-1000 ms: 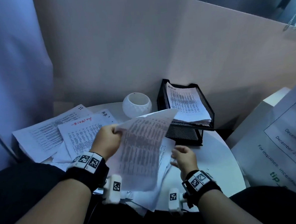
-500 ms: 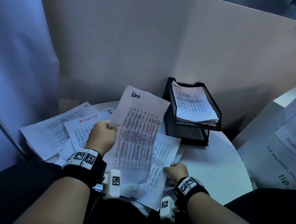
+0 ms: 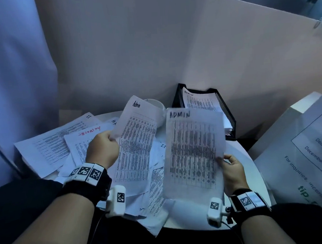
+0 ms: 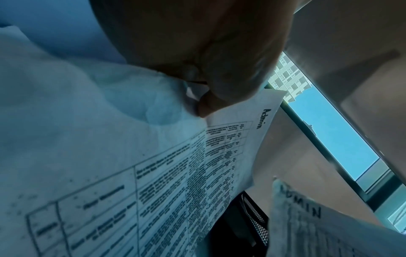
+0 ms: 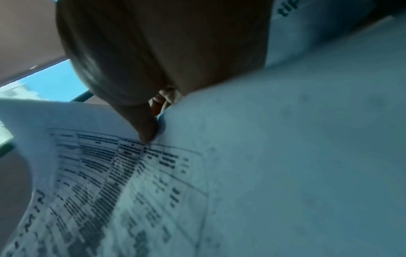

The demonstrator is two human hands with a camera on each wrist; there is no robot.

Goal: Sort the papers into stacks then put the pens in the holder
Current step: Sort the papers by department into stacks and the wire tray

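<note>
My left hand (image 3: pixel 103 147) pinches the left edge of a printed sheet headed "Admin" (image 3: pixel 137 142), held up over the table; the wrist view shows the thumb (image 4: pixel 211 104) pressed on that Admin sheet (image 4: pixel 197 165). My right hand (image 3: pixel 230 166) pinches the right edge of a second sheet headed "ADMIN" (image 3: pixel 194 152), lifted beside the first; its thumb (image 5: pixel 145 128) lies on that ADMIN sheet (image 5: pixel 131 173). A black mesh tray (image 3: pixel 229 117) behind holds a stack of Admin papers (image 3: pixel 198 100). The white round pen holder (image 3: pixel 155 103) is mostly hidden behind the sheets. No pens show.
Loose sheets lie on the round white table (image 3: pixel 242 175): an "IT" page (image 3: pixel 52 145) and a red-lettered page (image 3: pixel 82 143) at left, more under my hands. A partition wall (image 3: pixel 152 56) stands behind. A large printed notice (image 3: pixel 309 150) leans at right.
My right hand, which was low on the pile, has picked up the ADMIN sheet and raised it beside the Admin sheet that my left hand holds up.
</note>
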